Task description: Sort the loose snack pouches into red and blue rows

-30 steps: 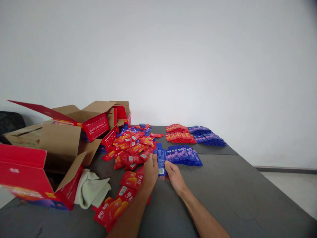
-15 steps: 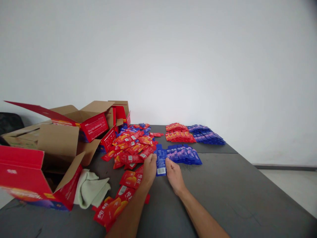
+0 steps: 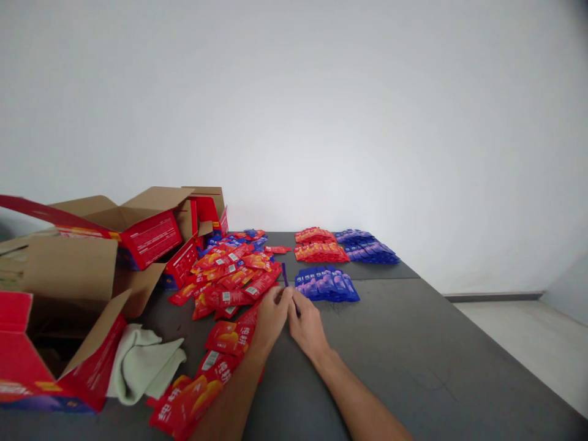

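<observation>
Edge-on between my hands is a blue packet (image 3: 285, 274), seen as a thin dark strip. My left hand (image 3: 272, 313) pinches it from the left, and my right hand (image 3: 305, 320) grips it from the right, the fingers of both nearly touching. Just beyond my right hand lies a row of overlapping blue packets (image 3: 327, 284). A loose heap of red packets (image 3: 234, 275) spreads to the left of my hands. More red packets (image 3: 228, 339) lie beside my left forearm.
Open red cardboard boxes (image 3: 151, 236) stand at the left, one near the front edge. A pale green cloth (image 3: 142, 361) lies beside it. Farther back are rows of red packets (image 3: 319, 252) and blue packets (image 3: 373, 252) on the dark table (image 3: 395, 355).
The blue packet has turned from flat, barcode showing, to edge-on. My hands have come closer together. The whole view has shifted, so the table items appear farther left.
</observation>
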Available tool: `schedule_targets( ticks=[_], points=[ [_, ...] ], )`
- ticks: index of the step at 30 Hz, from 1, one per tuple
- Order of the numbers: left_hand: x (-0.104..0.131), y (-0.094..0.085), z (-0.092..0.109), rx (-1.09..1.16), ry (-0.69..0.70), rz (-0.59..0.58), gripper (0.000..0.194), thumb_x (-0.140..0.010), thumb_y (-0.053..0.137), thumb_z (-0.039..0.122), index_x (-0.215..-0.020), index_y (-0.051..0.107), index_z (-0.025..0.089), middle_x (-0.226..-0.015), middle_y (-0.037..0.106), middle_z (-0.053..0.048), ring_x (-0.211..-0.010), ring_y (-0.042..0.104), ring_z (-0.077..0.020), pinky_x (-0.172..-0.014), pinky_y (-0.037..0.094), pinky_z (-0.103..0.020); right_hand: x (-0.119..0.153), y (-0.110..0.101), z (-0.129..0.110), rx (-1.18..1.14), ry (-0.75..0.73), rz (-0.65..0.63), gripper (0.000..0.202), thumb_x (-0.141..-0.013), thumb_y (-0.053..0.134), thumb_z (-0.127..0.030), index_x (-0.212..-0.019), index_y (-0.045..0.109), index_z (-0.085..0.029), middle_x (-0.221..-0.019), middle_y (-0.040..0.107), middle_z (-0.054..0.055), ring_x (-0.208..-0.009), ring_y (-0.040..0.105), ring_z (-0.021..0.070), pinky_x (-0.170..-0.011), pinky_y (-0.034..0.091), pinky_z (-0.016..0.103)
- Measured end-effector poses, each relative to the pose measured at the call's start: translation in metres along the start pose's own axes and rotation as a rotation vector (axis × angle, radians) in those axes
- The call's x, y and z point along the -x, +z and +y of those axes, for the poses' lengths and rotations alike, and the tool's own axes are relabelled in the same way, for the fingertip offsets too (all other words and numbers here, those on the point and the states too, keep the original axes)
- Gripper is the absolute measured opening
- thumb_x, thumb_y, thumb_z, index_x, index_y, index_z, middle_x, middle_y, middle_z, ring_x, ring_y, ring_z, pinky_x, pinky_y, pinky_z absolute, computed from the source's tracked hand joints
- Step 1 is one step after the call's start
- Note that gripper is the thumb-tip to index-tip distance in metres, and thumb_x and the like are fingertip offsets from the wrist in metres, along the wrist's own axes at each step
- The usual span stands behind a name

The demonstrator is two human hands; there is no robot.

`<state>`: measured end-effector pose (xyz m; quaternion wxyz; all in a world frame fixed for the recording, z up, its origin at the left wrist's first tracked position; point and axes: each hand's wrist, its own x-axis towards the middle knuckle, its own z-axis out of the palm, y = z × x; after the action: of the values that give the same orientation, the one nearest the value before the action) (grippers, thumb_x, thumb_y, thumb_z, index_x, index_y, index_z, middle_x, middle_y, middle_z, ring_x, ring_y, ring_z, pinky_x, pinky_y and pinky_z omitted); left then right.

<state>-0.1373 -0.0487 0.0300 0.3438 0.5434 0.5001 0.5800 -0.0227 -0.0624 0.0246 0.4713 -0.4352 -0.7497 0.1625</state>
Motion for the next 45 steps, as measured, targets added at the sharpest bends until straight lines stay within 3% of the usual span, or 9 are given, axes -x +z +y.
schedule_targets(
  ticks=[3,8,13,17,20,24,30,39,45],
  points=[
    [-0.001,-0.002,-0.003,0.091,-0.04,0.043,0.027,-0.08,0.059,0.043,-0.082,0.064,0.017,-0.076,0.067,-0.002,-0.073,0.062,-0.0175,-0.067,0.046,-0.026,0.002,0.003,0.0,0.126,-0.083,0.003,0.043,-0.093,0.045,-0.027,-0.135,0.052,-0.023,-0.133,0.054,0.01,-0.117,0.05,0.0238,-0.099,0.041,0.039],
    [-0.005,-0.007,-0.014,0.169,-0.144,0.174,0.028,-0.075,0.063,0.044,-0.075,0.062,0.016,-0.063,0.061,0.001,-0.059,0.055,-0.0135,-0.055,0.042,-0.023,0.009,0.014,0.005,0.334,-0.005,0.053,0.058,-0.087,0.056,-0.031,-0.143,0.042,-0.03,-0.148,0.039,0.009,-0.123,0.04,0.0313,-0.1,0.038,0.051],
    [-0.004,-0.004,-0.015,0.207,-0.173,0.177,0.032,-0.071,0.066,0.045,-0.083,0.06,0.016,-0.066,0.061,0.002,-0.059,0.055,-0.0118,-0.057,0.043,-0.022,0.009,0.018,0.009,0.356,0.004,0.057,0.057,-0.087,0.053,-0.033,-0.142,0.043,-0.023,-0.142,0.045,0.011,-0.121,0.042,0.03,-0.1,0.039,0.047],
    [-0.002,0.001,-0.013,0.186,-0.176,0.098,0.037,-0.076,0.061,0.052,-0.084,0.061,0.016,-0.073,0.065,-0.001,-0.066,0.06,-0.0144,-0.061,0.047,-0.024,0.005,0.016,0.016,0.436,0.036,0.115,0.053,-0.087,0.052,-0.037,-0.137,0.049,-0.018,-0.138,0.049,0.014,-0.12,0.042,0.031,-0.099,0.038,0.047],
    [-0.002,0.006,-0.016,0.254,-0.225,0.011,0.04,-0.081,0.056,0.053,-0.096,0.061,0.016,-0.089,0.069,-0.008,-0.076,0.066,-0.0177,-0.068,0.052,-0.028,-0.002,0.005,0.025,0.509,0.093,0.181,0.054,-0.088,0.05,-0.041,-0.134,0.051,-0.013,-0.135,0.051,0.016,-0.116,0.043,0.0323,-0.098,0.036,0.047],
    [-0.005,0.01,-0.027,0.239,-0.277,0.002,0.047,-0.085,0.053,0.051,-0.113,0.056,0.014,-0.109,0.067,-0.017,-0.089,0.069,-0.0225,-0.076,0.054,-0.036,-0.017,-0.023,0.045,0.627,0.248,0.278,0.058,-0.087,0.05,-0.045,-0.133,0.052,-0.01,-0.133,0.053,0.018,-0.114,0.041,0.035,-0.097,0.033,0.048],
    [-0.007,0.009,-0.042,0.072,-0.215,-0.02,0.048,-0.088,0.047,0.05,-0.116,0.056,0.013,-0.113,0.067,-0.017,-0.1,0.067,-0.0248,-0.086,0.053,-0.04,-0.025,-0.05,0.075,0.726,0.456,0.311,0.053,-0.088,0.048,-0.045,-0.129,0.056,-0.013,-0.127,0.057,0.017,-0.117,0.038,0.0357,-0.095,0.029,0.049],
    [0.001,0.014,-0.037,-0.157,-0.068,-0.048,0.04,-0.088,0.049,0.045,-0.112,0.064,0.018,-0.117,0.067,-0.012,-0.112,0.061,-0.0249,-0.101,0.043,-0.04,-0.024,-0.043,0.082,0.779,0.499,0.329,0.052,-0.09,0.044,-0.051,-0.124,0.061,-0.016,-0.123,0.058,0.018,-0.118,0.039,0.0375,-0.095,0.028,0.052],
    [0.003,0.018,-0.039,-0.229,-0.006,-0.071,0.04,-0.087,0.051,0.042,-0.116,0.064,0.018,-0.121,0.066,-0.012,-0.117,0.059,-0.0257,-0.103,0.042,-0.041,-0.025,-0.042,0.079,0.792,0.481,0.304,0.058,-0.09,0.042,-0.053,-0.134,0.054,-0.018,-0.142,0.042,0.018,-0.127,0.033,0.0402,-0.101,0.024,0.055]
  ],
)
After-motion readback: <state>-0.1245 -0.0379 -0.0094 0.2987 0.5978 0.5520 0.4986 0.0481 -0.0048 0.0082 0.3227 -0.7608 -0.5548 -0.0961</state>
